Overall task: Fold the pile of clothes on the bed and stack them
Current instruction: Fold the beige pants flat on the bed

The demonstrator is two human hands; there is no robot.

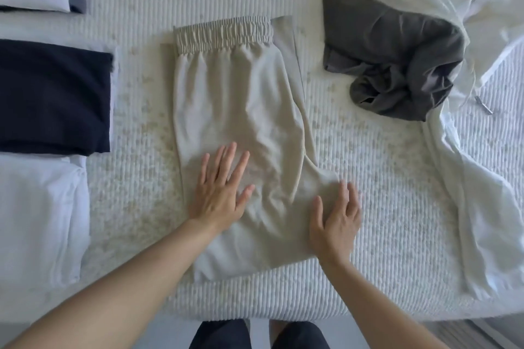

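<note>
Both hands flat on beige shorts

Left hand (219, 193) and right hand (336, 224), fingers spread wide, press the beige shorts (241, 110) mid-frame (waistband up top); crumpled grey garment (397, 48) upper right.

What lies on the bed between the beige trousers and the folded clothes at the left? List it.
Nothing visible. Only bare bedspread separates the beige trousers, under the left hand and right hand, from the folded navy garment and the white one.

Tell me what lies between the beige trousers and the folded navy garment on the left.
Nothing but bare bedspread: the head view shows a strip of ribbed cover between the beige trousers and the folded navy garment, with no clothing on it.
</note>
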